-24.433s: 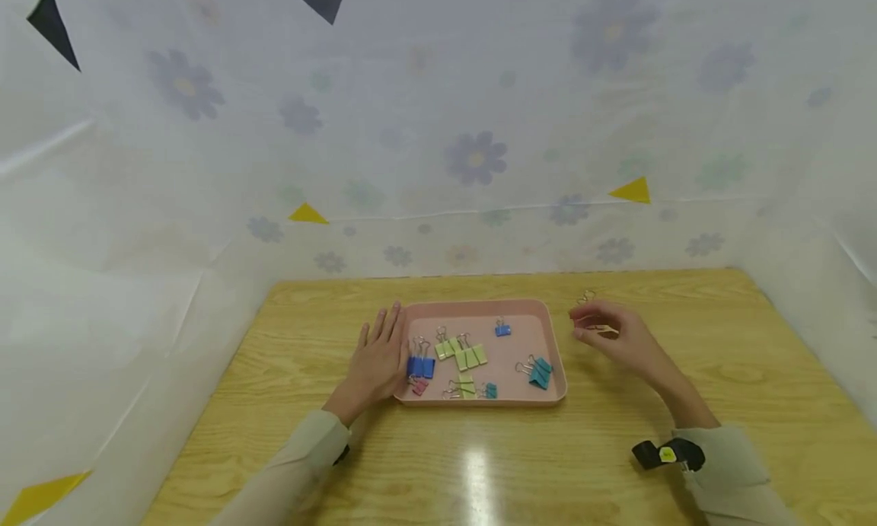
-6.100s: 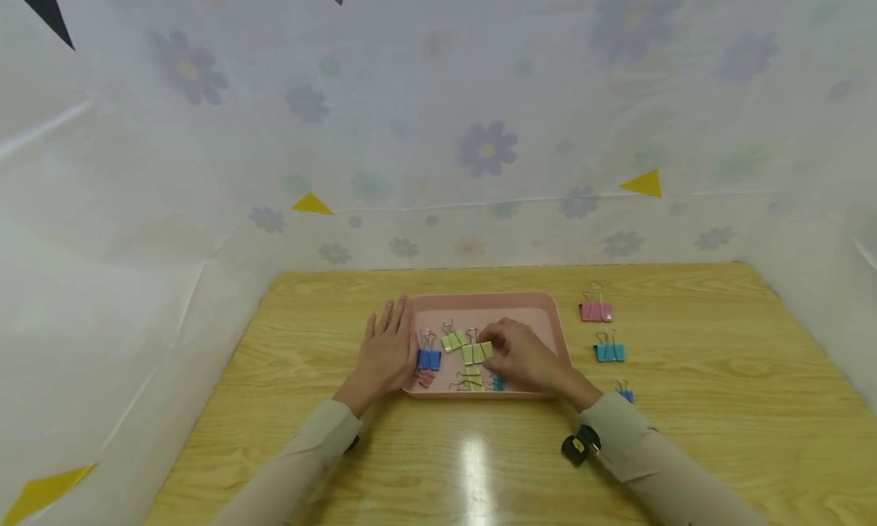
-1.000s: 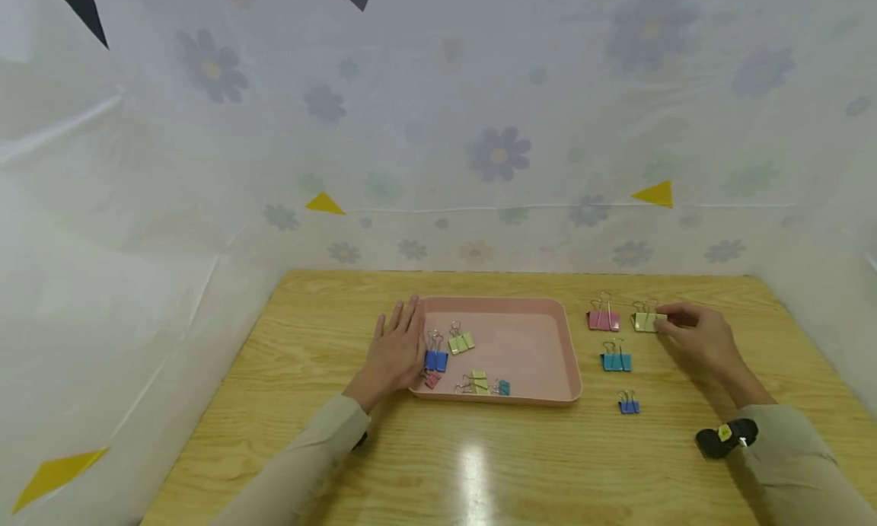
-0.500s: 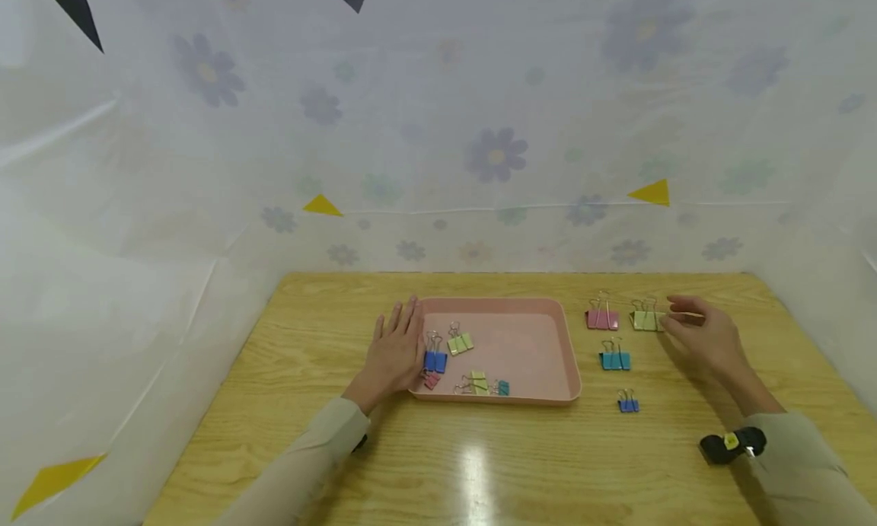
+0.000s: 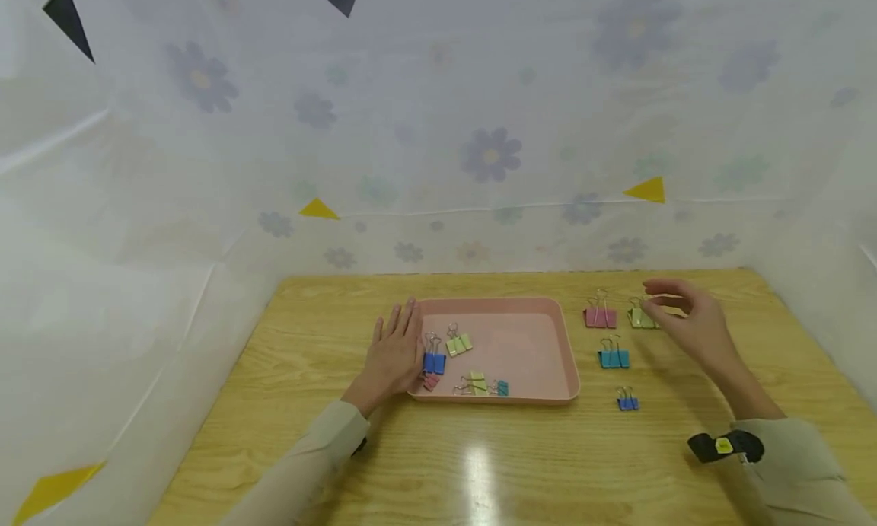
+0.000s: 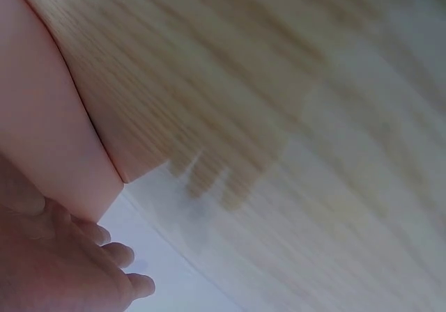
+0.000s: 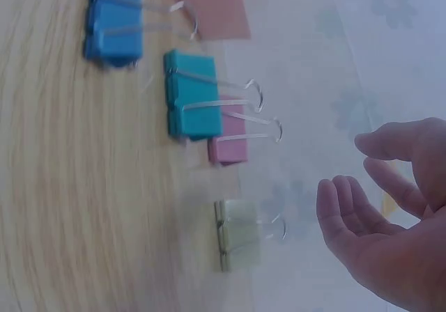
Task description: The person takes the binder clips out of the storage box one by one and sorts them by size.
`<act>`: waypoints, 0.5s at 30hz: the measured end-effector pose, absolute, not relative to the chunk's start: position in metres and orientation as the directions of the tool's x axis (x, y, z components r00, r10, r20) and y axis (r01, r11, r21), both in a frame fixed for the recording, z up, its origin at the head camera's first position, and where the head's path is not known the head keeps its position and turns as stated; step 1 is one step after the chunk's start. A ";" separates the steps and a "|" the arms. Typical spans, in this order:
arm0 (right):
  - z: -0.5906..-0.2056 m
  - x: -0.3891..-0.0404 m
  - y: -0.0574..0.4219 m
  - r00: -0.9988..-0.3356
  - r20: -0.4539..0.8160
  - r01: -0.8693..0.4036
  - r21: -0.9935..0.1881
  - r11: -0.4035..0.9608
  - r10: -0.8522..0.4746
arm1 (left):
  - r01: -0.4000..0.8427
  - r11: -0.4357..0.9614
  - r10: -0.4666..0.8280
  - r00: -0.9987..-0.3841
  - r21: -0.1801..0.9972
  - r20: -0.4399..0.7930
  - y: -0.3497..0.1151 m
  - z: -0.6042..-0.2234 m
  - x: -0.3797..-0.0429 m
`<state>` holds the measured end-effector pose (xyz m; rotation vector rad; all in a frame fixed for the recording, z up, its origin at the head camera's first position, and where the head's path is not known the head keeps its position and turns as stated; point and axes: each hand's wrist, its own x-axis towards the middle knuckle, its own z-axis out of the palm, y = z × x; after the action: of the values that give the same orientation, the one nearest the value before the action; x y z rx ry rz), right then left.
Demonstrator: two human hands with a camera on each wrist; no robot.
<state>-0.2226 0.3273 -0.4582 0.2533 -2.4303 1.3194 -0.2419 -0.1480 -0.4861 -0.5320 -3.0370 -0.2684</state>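
My left hand (image 5: 390, 358) lies with straight fingers along the left side of a pink tray (image 5: 493, 305); the left wrist view shows it against the tray's outer wall. My right hand (image 5: 697, 328) is raised over the table at the right, fingers loosely bent and holding nothing. It partly covers a light green binder clip (image 5: 640, 318) in the head view. The right wrist view shows that clip standing apart from the fingertips. Beside it is a pink binder clip (image 5: 600, 318), with a teal binder clip (image 5: 613, 359) and a small blue binder clip (image 5: 628, 404) nearer me.
Grouped at the tray's left and front are a light green clip (image 5: 460, 345), a blue clip (image 5: 435, 364), a small pink clip (image 5: 431, 382), another light green clip (image 5: 478, 384) and a small teal clip (image 5: 503, 388). A flowered white curtain (image 5: 411, 168) bounds the table.
Since earlier frames, several clips have left the tray for the table at right. Within the last second my right hand has released the light green clip and lifted away; my left hand stays put.
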 end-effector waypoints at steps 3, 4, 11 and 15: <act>-0.456 -0.223 0.316 -0.911 0.412 -0.357 -0.773 0.524 -0.012 | 0.343 0.924 0.333 -0.939 0.170 0.085 -0.150 -0.487 -0.241; -0.455 -0.222 0.312 -0.909 0.415 -0.364 -0.772 0.521 -0.021 | 0.343 0.924 0.333 -0.939 0.171 0.084 -0.151 -0.487 -0.240; -0.447 -0.216 0.283 -0.911 0.408 -0.390 -0.792 0.470 -0.068 | 0.342 0.926 0.333 -0.939 0.160 0.079 -0.154 -0.486 -0.239; -0.442 -0.210 0.270 -0.911 0.405 -0.399 -0.812 0.427 -0.080 | 0.345 0.926 0.337 -0.938 0.153 0.078 -0.153 -0.485 -0.239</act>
<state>-0.2097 0.2699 -0.4423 0.4132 -2.3801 1.4777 -0.2389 -0.1532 -0.4850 -0.5379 -3.0339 -0.2550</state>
